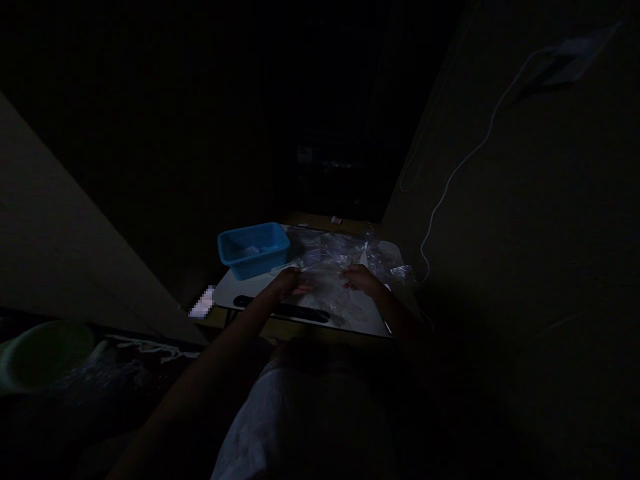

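My left hand and my right hand are above a small white table, facing each other. Stretched between them is a clear plastic bag, blurred and hard to outline in the dim light. The fingers of both hands are closed on its opposite sides. More crumpled clear plastic bags lie along the far half of the table. Left of my hands stands a blue plastic basin, with some clear plastic inside it.
A dark slot runs along the table's near edge. A white cable hangs down the right wall to the table's right side. At lower left is a green tub beside plastic. A small pinkish item lies beyond the table.
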Demonstrator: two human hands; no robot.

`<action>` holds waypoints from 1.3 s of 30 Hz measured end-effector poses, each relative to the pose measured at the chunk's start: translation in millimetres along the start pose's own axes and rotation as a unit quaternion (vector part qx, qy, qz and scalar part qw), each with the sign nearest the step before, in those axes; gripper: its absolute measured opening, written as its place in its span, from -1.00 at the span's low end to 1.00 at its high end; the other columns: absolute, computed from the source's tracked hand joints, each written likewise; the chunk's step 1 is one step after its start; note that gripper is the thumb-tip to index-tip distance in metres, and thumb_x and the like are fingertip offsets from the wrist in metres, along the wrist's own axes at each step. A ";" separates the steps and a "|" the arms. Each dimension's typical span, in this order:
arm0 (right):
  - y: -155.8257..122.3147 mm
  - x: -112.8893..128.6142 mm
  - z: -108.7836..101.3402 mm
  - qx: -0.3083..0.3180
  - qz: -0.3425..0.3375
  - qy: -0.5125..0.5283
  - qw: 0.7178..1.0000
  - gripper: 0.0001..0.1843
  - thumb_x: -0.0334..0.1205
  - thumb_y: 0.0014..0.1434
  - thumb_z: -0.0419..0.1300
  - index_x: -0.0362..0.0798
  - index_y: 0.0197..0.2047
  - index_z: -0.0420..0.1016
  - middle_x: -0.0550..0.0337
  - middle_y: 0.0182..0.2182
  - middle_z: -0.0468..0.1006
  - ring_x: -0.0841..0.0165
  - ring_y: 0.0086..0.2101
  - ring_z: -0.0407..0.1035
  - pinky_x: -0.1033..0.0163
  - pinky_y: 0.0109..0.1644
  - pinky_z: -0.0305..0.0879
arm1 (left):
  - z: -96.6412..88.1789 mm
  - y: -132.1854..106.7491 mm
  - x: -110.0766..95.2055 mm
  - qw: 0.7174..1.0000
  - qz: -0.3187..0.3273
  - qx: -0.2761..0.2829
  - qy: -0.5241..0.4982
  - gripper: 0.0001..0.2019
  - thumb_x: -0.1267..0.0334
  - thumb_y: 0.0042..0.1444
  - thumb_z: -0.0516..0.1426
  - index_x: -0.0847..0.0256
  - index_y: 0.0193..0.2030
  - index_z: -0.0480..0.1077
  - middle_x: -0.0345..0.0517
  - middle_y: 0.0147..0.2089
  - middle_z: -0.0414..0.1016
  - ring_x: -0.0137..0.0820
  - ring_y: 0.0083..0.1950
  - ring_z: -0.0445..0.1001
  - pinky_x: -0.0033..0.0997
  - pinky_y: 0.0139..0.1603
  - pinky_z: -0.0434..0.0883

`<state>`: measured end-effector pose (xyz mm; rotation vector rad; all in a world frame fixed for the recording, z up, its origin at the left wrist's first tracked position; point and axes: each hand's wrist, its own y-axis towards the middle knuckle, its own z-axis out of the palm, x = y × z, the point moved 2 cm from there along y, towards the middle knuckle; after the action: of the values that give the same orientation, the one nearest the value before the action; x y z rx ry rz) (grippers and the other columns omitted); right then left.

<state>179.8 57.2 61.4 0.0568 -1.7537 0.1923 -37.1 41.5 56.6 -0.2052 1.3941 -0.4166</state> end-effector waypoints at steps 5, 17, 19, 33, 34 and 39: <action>-3.2 5.2 -1.6 0.053 0.096 0.078 0.991 -0.68 -0.13 -0.15 0.28 -0.04 -0.39 0.23 0.21 -0.43 0.47 0.33 -0.53 0.44 0.30 -0.56 0.32 | 11.4 3.5 -2.9 0.997 -0.008 0.025 -0.070 -0.90 0.41 0.02 0.05 0.23 -0.36 0.14 -0.18 -0.48 0.39 -0.36 -0.40 0.50 -0.35 -0.38 0.45; 21.2 50.7 -24.9 -0.040 -0.125 -0.006 0.991 -0.79 -0.11 -0.14 0.19 -0.06 -0.50 0.32 0.25 -0.44 0.46 0.37 -0.35 0.36 0.28 -0.32 0.29 | 20.1 14.8 -71.4 0.983 0.165 0.066 -0.039 -0.83 0.33 -0.19 0.24 0.32 -0.43 0.36 -0.07 -0.30 0.47 -0.36 -0.20 0.44 -0.29 -0.15 0.37; 14.3 50.5 -27.2 -0.035 -0.176 0.018 0.984 -0.81 -0.11 -0.15 0.18 -0.06 -0.48 0.37 0.23 -0.39 0.49 0.35 -0.28 0.36 0.24 -0.17 0.25 | 17.3 5.8 -78.4 0.971 0.224 0.087 0.007 -0.78 0.26 -0.25 0.28 0.31 -0.46 0.39 -0.04 -0.21 0.47 -0.30 -0.09 0.39 -0.27 -0.06 0.31; -21.1 -45.6 0.7 -0.052 -0.075 0.125 0.988 -0.68 -0.06 -0.10 0.02 -0.01 -0.29 0.43 0.14 -0.17 0.48 0.31 -0.11 0.32 0.24 -0.10 0.21 | -0.1 -10.7 27.1 0.868 0.337 0.155 0.331 -0.91 0.40 -0.35 0.27 0.15 -0.62 0.47 -0.07 0.14 0.23 -0.16 0.24 0.02 -0.08 0.21 -0.07; -19.8 -47.5 1.4 -0.058 -0.070 0.116 0.989 -0.67 -0.06 -0.10 0.03 -0.01 -0.27 0.42 0.14 -0.16 0.47 0.31 -0.10 0.31 0.24 -0.10 0.21 | -0.4 -10.1 29.6 0.866 0.336 0.157 0.337 -0.90 0.40 -0.35 0.27 0.15 -0.62 0.47 -0.07 0.14 0.24 -0.16 0.25 0.01 -0.09 0.22 -0.08; -12.5 -50.0 5.6 -0.074 -0.079 0.032 0.994 -0.65 -0.08 -0.10 0.08 0.00 -0.22 0.40 0.20 -0.19 0.48 0.34 -0.11 0.30 0.23 -0.02 0.16 | -8.8 -2.3 35.6 0.879 0.305 0.176 0.321 -0.85 0.30 -0.22 0.20 0.21 -0.42 0.50 -0.01 0.19 0.16 -0.17 0.21 0.09 -0.19 0.17 0.07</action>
<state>185.8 40.6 12.7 0.0813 -1.6862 -0.0504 -41.8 26.0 23.6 0.7249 1.8975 -0.1985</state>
